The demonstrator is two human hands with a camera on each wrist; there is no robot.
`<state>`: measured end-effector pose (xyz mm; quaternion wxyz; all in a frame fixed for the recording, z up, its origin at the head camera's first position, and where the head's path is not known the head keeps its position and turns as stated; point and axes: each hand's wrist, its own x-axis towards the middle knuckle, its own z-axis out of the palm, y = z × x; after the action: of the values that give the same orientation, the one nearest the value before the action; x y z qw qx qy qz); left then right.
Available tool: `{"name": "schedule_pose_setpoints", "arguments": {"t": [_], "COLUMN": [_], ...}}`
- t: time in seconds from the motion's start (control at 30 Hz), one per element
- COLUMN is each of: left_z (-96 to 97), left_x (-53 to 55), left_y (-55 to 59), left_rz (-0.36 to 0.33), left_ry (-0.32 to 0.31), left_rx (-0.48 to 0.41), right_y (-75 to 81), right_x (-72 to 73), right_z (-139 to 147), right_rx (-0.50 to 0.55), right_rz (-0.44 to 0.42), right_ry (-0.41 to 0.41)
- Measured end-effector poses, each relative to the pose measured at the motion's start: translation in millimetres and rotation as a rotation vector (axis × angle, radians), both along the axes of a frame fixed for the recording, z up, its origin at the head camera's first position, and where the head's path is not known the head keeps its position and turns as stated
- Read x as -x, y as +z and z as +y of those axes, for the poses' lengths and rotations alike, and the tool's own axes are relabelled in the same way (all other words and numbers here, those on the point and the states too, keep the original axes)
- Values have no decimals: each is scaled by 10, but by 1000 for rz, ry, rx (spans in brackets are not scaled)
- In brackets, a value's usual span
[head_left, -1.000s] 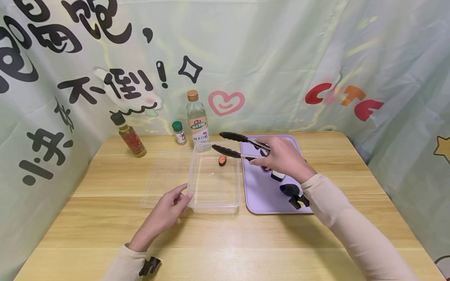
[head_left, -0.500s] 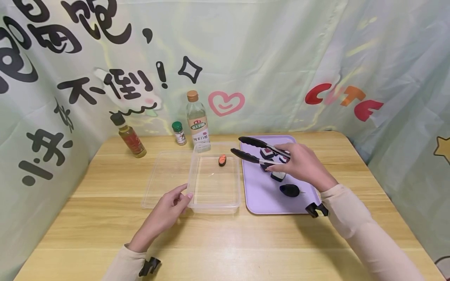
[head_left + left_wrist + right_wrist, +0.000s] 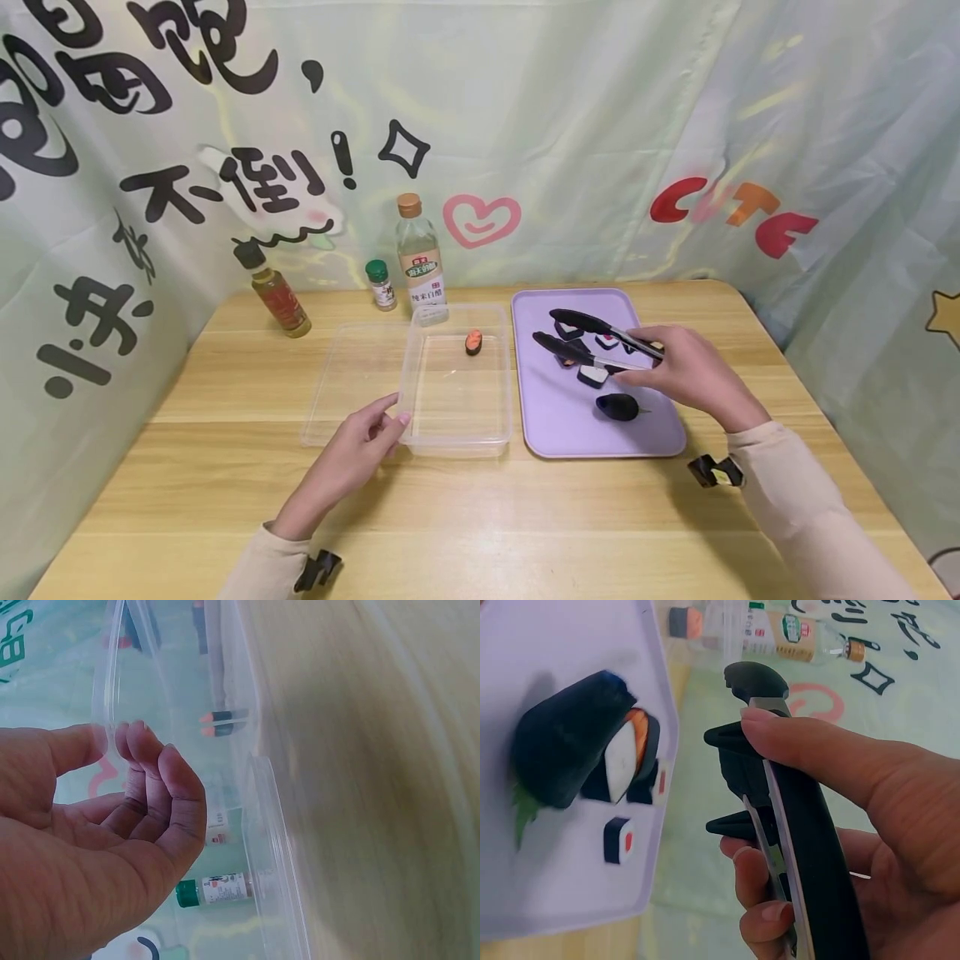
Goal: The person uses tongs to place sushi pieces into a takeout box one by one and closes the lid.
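Observation:
My left hand pinches the near-left rim of a clear plastic box between thumb and fingers, as the left wrist view shows. Inside the box lies one small orange-topped sushi piece. My right hand grips a pair of black-tipped metal tongs, held with their arms apart over a purple tray. Nothing appears between the tong tips. Beneath and around them on the tray are several sushi pieces, some partly covered by the tongs. A dark cone-shaped hand roll lies nearer the front.
A clear flat lid lies left of the box. Behind stand an amber bottle with a red label, a green-capped shaker and a tall orange-capped bottle. A printed curtain hangs behind the wooden table.
My right hand has carried the tongs rightward and toward me, from above the box's right edge to over the tray's sushi. My left hand has stayed on the box rim.

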<state>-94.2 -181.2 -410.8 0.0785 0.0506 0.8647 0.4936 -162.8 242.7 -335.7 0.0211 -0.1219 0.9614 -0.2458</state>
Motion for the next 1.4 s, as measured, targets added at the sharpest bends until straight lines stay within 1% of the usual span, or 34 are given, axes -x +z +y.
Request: {"name": "schedule_pose_setpoints", "arguments": {"t": [0.2,0.5,0.87,1.07,1.3,1.4], "left_z": [5,8,22,25,24,24], "left_x": [2,2,1,-1,1,0], "left_y": [3,3,25,28,23,22], "left_rz": [-7,-16,-19,-13,-8,-7], "left_ry": [1,3,1,-1,-1,-2], "left_rx": [6,4,-4,-8,-17,-19], "right_y": [-63,-149,-244,-262,-254,-252], "right_x": [-73,-145,-185,-187,-197,-203], "right_z": [157,338,485,517,534,543], "right_rx": [-4,-39,-69,-66,-89,-90], "right_rz": [-14,-3,-46,-49,-29,-43], "right_ry": [-7,-16,-32,-28,-14,-16]}}
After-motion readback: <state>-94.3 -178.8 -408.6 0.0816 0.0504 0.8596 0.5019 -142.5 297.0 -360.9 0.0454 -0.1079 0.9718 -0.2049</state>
